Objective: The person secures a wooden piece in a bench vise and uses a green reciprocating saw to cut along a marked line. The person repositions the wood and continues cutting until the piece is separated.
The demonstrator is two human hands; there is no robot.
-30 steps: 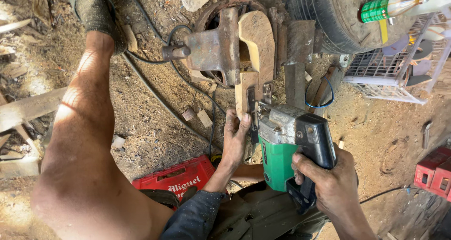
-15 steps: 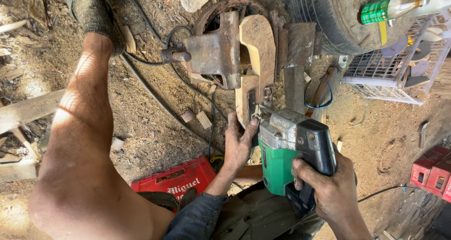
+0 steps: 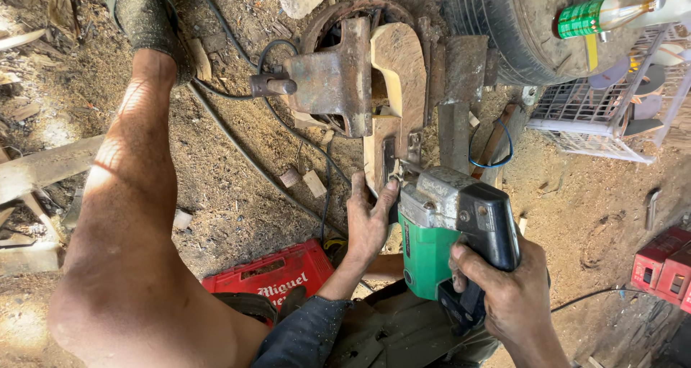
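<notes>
Power saw cutting a clamped wooden piece

Right hand gripped the saw; left hand pressed flat beside the wooden piece held in the vise; best kept fingers clear, feeding slowly.

2 hands, left and right; 1 green power tool; 1 wood piece; 1 rusty vise; 1 tyre; 1 red crate; 1 bottle.

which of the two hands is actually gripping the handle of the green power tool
The right hand grips the green power tool by its black handle; the left hand only presses flat beside its front.
</notes>
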